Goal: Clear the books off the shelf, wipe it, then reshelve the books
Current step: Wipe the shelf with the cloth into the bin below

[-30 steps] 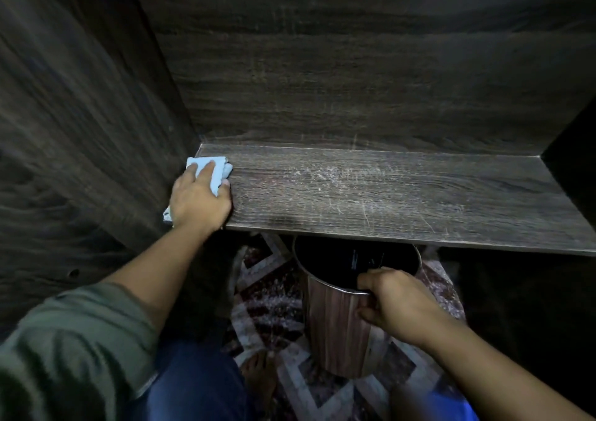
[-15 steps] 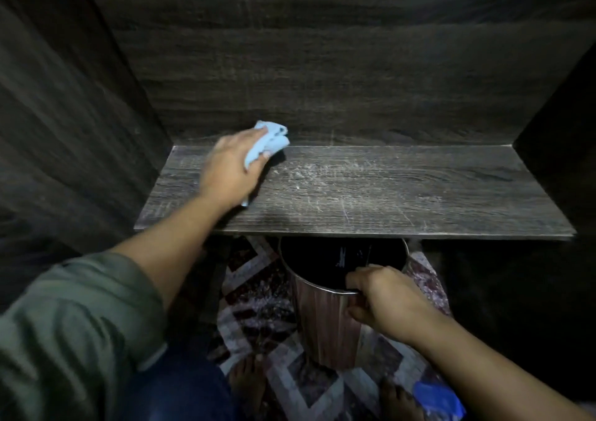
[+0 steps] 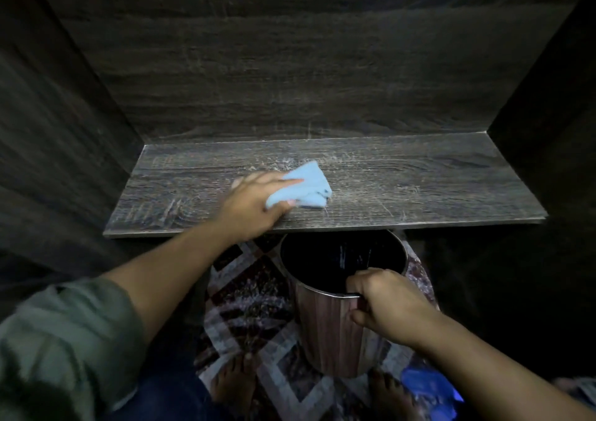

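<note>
Pushing dust over the front edge is the main risk on the shelf (image 3: pixel 403 191), a dark wood-grain board set in a recess, with pale scuffs and streaks across its middle and right part. The books are nowhere in view, so I cannot tell where they wait.

The bin (image 3: pixel 325 333), a wood-patterned cylinder with a metal rim, stands on the floor partly under the shelf's front edge. By my reading, anything swept off to the left of its mouth would land on the rug (image 3: pixel 245 295) instead. The right hand (image 3: pixel 387 304) is clamped on the near rim, fingers curled over it and thumb outside. Gripped on one side only, the bin could tip with a careless pull.

The left hand (image 3: pixel 254 204), blurred, bears down near the shelf's front, left of centre. Its fingers and thumb appear closed on the cloth (image 3: pixel 306 185), a light blue rag bunched against the board. Bunched like that it covers only a narrow strip, so the back corners and the right end could easily be missed.

Around this, the recess side walls (image 3: pixel 548 104) hem in the reach at both ends. Bare feet (image 3: pixel 235 385) stand on the patterned rug just beside the bin's base. A crumpled blue thing (image 3: pixel 425 385) lies on the floor to the bin's right, below the right forearm.
</note>
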A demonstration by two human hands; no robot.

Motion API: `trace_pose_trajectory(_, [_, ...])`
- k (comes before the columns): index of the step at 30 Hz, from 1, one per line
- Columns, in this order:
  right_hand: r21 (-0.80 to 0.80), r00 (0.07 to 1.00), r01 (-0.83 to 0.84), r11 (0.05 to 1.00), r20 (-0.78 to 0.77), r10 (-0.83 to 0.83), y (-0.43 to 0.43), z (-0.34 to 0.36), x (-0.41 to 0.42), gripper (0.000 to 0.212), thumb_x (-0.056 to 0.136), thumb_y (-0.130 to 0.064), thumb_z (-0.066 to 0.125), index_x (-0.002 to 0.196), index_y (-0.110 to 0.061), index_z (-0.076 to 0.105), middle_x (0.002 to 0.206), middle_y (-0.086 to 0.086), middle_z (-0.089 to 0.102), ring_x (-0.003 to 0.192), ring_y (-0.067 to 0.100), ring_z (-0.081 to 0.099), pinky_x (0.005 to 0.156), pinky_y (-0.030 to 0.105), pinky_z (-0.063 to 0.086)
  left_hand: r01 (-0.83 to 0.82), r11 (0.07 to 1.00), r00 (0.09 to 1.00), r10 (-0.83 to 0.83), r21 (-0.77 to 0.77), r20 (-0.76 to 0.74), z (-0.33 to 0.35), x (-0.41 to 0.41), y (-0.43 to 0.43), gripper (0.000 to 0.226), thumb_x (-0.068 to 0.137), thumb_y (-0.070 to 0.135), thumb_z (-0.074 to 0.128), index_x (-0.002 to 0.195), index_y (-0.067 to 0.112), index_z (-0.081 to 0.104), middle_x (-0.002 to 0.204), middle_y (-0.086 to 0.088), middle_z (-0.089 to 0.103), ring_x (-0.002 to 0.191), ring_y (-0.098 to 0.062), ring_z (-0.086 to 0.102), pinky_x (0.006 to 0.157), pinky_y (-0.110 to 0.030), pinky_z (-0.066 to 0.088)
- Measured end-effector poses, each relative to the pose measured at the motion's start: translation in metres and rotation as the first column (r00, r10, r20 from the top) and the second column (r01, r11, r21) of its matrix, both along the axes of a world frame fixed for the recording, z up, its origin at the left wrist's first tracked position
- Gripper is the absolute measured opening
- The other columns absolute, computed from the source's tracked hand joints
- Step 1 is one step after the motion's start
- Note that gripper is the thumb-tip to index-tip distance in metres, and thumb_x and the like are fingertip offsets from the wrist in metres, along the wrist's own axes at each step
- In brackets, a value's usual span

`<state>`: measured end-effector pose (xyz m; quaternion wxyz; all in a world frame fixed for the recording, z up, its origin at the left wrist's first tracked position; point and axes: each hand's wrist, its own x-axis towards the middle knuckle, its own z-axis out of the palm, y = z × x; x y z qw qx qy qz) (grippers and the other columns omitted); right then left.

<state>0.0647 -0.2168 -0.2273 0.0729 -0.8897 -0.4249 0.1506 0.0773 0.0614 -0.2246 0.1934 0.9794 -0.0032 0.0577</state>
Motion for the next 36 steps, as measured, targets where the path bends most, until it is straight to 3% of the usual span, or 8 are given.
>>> trace_pose_trajectory(5, [-0.004, 1.0, -0.013, 1.0, -0.001, 0.013, -0.009, 0.002, -0.002, 0.025, 0.081, -0.032, 0.064, 0.102, -0.02, 0.063, 0.108, 0.0, 0.063, 0.109, 0.022, 0.056, 0.086, 0.03, 0.042, 0.253, 0.953, 0.967, -0.252, -0.166, 0.024, 0.006, -0.04, -0.024, 0.042, 0.093, 0.046, 0.045, 0.134, 0.041, 0.053, 0.128, 0.01, 0.061, 0.117, -0.016, 0.054, 0.097, -0.045, 0.043])
trace_pose_trajectory(10, [-0.017, 1.0, 0.006, 1.0, -0.001, -0.006, -0.013, 0.008, -0.006, 0.028, 0.084, -0.036, 0.064, 0.106, -0.021, 0.06, 0.112, -0.002, 0.061, 0.113, 0.02, 0.055, 0.088, 0.029, 0.041, 0.0, 0.973, 0.962, 0.063, -0.231, 0.264, 0.047, -0.028, -0.027, 0.047, 0.09, 0.043, 0.051, 0.134, 0.03, 0.057, 0.124, 0.005, 0.054, 0.112, -0.001, 0.05, 0.099, -0.023, 0.04])
trace_pose_trajectory(14, [-0.029, 1.0, 0.002, 1.0, 0.023, -0.002, -0.011, 0.013, -0.01, 0.028, 0.084, -0.034, 0.062, 0.109, -0.021, 0.061, 0.113, -0.002, 0.061, 0.113, 0.019, 0.053, 0.086, 0.029, 0.041, -0.105, 0.964, 0.969, 0.155, -0.246, 0.193, 0.046, -0.036, -0.053, 0.05, 0.087, 0.052, 0.046, 0.134, 0.038, 0.055, 0.119, 0.01, 0.046, 0.105, -0.006, 0.052, 0.097, -0.023, 0.041])
trace_pose_trajectory(17, [-0.022, 0.999, -0.011, 1.0, 0.042, 0.012, -0.008, 0.017, -0.014, 0.03, 0.083, -0.031, 0.061, 0.111, -0.021, 0.061, 0.114, -0.002, 0.06, 0.114, 0.02, 0.052, 0.085, 0.029, 0.04, -0.038, 0.999, 0.999, 0.039, 0.018, -0.027, 0.031, -0.047, -0.068, 0.045, 0.09, 0.05, 0.051, 0.134, 0.041, 0.052, 0.113, 0.006, 0.046, 0.106, -0.019, 0.054, 0.092, -0.036, 0.047])
trace_pose_trajectory(22, [-0.022, 0.998, -0.025, 0.999, 0.062, 0.026, -0.006, 0.022, -0.02, 0.033, 0.085, -0.034, 0.06, 0.117, -0.023, 0.059, 0.117, -0.003, 0.058, 0.116, 0.019, 0.05, 0.084, 0.029, 0.037, -0.197, 0.98, 0.896, 0.184, -0.011, 0.405, 0.047, -0.054, -0.073, 0.048, 0.087, 0.044, 0.05, 0.131, 0.029, 0.059, 0.113, -0.004, 0.051, 0.097, -0.026, 0.056, 0.082, -0.037, 0.049])
trace_pose_trajectory(27, [-0.005, 0.998, -0.042, 0.999, 0.049, 0.042, -0.005, 0.017, -0.019, 0.027, 0.081, -0.032, 0.063, 0.105, -0.021, 0.061, 0.11, -0.001, 0.061, 0.112, 0.021, 0.053, 0.085, 0.03, 0.039, 0.012, 0.998, 0.999, -0.009, 0.067, -0.045, 0.032, -0.05, -0.057, 0.045, 0.089, 0.049, 0.053, 0.133, 0.039, 0.056, 0.111, 0.003, 0.05, 0.106, -0.022, 0.054, 0.091, -0.038, 0.046])
trace_pose_trajectory(33, [0.018, 0.998, -0.04, 0.999, 0.047, 0.039, 0.001, 0.015, -0.017, 0.03, 0.081, -0.03, 0.063, 0.11, -0.022, 0.062, 0.113, -0.002, 0.061, 0.112, 0.022, 0.053, 0.088, 0.031, 0.041, -0.009, 0.986, 0.986, -0.019, 0.165, 0.167, 0.05, -0.017, -0.045, 0.052, 0.086, 0.047, 0.051, 0.138, 0.04, 0.05, 0.132, -0.002, 0.051, 0.122, -0.029, 0.041, 0.099, -0.043, 0.028])
trace_pose_trajectory(36, [0.023, 0.998, -0.034, 0.999, 0.053, 0.032, 0.002, 0.012, -0.016, 0.032, 0.081, -0.031, 0.062, 0.112, -0.022, 0.062, 0.113, -0.002, 0.061, 0.112, 0.022, 0.052, 0.089, 0.031, 0.04, -0.048, 0.946, 0.998, 0.06, 0.321, -0.025, 0.052, -0.015, -0.058, 0.076, 0.088, 0.037, 0.062, 0.15, 0.045, 0.019, 0.16, -0.005, 0.011, 0.145, -0.035, 0.004, 0.114, -0.054, 0.006])
